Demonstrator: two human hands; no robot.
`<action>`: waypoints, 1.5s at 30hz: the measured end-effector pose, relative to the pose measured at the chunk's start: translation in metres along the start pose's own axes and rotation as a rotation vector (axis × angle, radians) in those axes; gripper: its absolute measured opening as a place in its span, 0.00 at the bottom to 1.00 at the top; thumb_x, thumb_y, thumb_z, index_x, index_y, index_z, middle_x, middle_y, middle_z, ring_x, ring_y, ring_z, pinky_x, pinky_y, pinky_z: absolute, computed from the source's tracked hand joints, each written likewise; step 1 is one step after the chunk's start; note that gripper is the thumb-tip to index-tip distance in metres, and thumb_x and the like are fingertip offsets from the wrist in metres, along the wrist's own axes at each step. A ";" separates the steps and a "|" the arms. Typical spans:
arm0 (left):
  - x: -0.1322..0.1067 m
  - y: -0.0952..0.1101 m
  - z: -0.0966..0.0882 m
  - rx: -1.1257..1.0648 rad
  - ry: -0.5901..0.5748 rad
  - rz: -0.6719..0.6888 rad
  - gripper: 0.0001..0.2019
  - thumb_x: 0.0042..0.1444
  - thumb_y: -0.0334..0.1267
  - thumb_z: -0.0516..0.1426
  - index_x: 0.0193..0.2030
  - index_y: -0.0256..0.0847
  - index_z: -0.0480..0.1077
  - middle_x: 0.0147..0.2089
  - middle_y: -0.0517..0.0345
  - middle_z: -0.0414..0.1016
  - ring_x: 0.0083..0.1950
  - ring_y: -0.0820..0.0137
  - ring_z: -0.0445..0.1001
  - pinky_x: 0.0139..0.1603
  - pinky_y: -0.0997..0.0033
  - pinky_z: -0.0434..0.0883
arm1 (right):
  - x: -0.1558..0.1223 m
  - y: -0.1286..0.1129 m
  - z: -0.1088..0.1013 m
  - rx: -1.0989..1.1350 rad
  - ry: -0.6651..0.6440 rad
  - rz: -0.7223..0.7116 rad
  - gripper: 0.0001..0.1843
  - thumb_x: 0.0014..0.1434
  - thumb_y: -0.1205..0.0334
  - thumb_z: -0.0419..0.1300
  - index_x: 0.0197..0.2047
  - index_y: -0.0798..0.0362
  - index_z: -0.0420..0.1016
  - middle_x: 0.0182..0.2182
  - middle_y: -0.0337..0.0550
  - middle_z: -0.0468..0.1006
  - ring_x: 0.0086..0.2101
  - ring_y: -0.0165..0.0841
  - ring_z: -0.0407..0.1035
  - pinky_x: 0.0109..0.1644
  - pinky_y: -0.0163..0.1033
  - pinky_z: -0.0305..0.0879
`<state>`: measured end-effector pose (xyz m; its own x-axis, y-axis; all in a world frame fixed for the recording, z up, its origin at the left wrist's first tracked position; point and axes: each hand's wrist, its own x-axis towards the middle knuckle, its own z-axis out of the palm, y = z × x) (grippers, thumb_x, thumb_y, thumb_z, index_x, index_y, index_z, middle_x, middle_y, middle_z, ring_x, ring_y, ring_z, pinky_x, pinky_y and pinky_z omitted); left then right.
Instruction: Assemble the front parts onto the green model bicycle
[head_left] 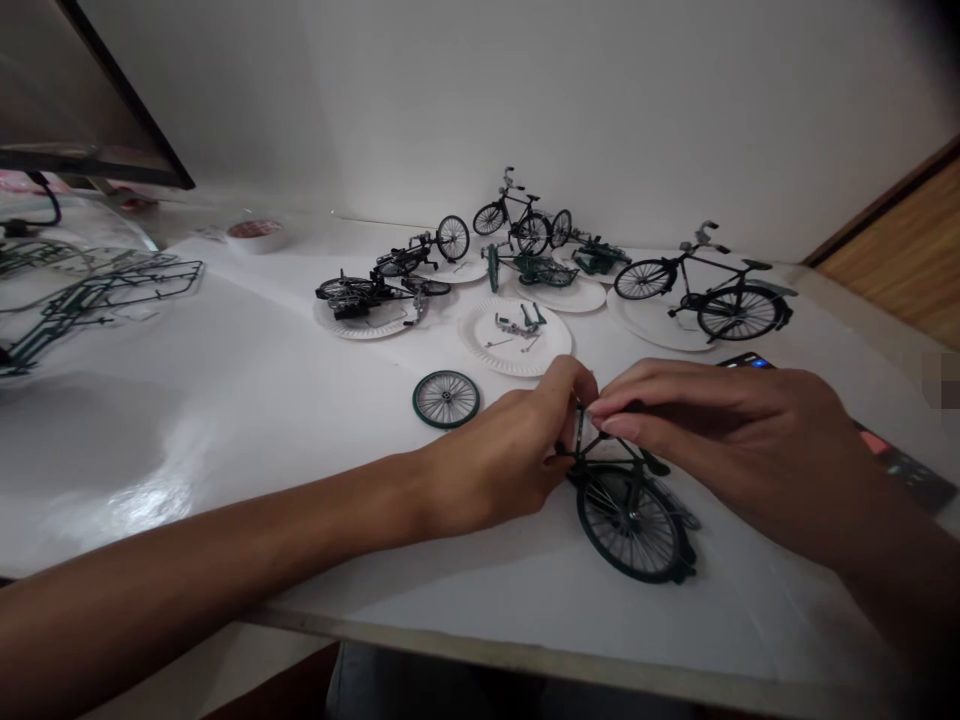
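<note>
A dark green model bicycle stands near the table's front edge with its spoked rear wheel toward me. My left hand is closed around the front of its frame. Thumb and fingers of my right hand are pinched together at the frame's top; whatever lies between them is too hidden to make out. Beyond my left wrist, a loose green-rimmed spoked wheel lies flat. Behind the hands, a white paper plate carries small silver and green parts, including a handlebar piece.
Complete model bicycles stand at the back and right. More plates hold black bicycle parts and green parts. Green frames lie at left below a monitor. A phone lies behind my right hand.
</note>
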<state>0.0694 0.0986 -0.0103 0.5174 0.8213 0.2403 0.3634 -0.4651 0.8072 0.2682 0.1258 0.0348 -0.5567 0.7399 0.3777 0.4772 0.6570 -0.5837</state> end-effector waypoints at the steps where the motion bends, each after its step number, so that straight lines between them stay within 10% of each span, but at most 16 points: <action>1: 0.000 0.000 0.000 0.001 -0.001 -0.001 0.21 0.56 0.23 0.54 0.53 0.42 0.53 0.38 0.58 0.69 0.33 0.73 0.67 0.29 0.74 0.62 | 0.000 0.000 0.000 -0.003 0.006 0.000 0.03 0.59 0.61 0.66 0.34 0.41 0.81 0.36 0.28 0.83 0.36 0.30 0.78 0.39 0.31 0.74; 17: 0.001 0.000 0.000 -0.013 0.000 0.007 0.19 0.57 0.25 0.54 0.51 0.41 0.53 0.37 0.59 0.68 0.33 0.73 0.67 0.30 0.74 0.62 | -0.002 -0.003 0.002 -0.045 0.019 0.010 0.03 0.58 0.61 0.66 0.33 0.41 0.81 0.35 0.30 0.83 0.34 0.32 0.78 0.37 0.34 0.74; 25: 0.002 -0.002 0.001 -0.022 -0.007 -0.008 0.18 0.56 0.25 0.55 0.48 0.42 0.51 0.36 0.58 0.67 0.31 0.73 0.65 0.26 0.74 0.60 | -0.005 0.004 0.000 -0.236 -0.006 -0.170 0.14 0.65 0.64 0.58 0.51 0.42 0.79 0.46 0.34 0.82 0.46 0.38 0.77 0.47 0.41 0.74; 40: 0.001 0.001 0.001 -0.013 -0.002 -0.012 0.19 0.56 0.25 0.54 0.49 0.43 0.51 0.37 0.59 0.67 0.32 0.73 0.66 0.28 0.75 0.61 | -0.004 -0.002 0.007 -0.212 0.136 -0.058 0.02 0.60 0.61 0.65 0.35 0.43 0.80 0.34 0.32 0.84 0.32 0.36 0.78 0.37 0.39 0.74; 45: 0.001 -0.002 0.002 -0.015 0.009 0.001 0.18 0.56 0.25 0.54 0.48 0.42 0.51 0.36 0.59 0.67 0.32 0.73 0.66 0.27 0.74 0.60 | -0.005 0.001 0.009 -0.244 0.117 -0.176 0.09 0.63 0.64 0.61 0.46 0.44 0.78 0.43 0.34 0.83 0.41 0.36 0.78 0.45 0.40 0.73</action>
<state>0.0712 0.0999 -0.0125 0.5108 0.8239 0.2456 0.3510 -0.4606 0.8152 0.2657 0.1219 0.0258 -0.5701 0.6138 0.5461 0.5371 0.7814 -0.3176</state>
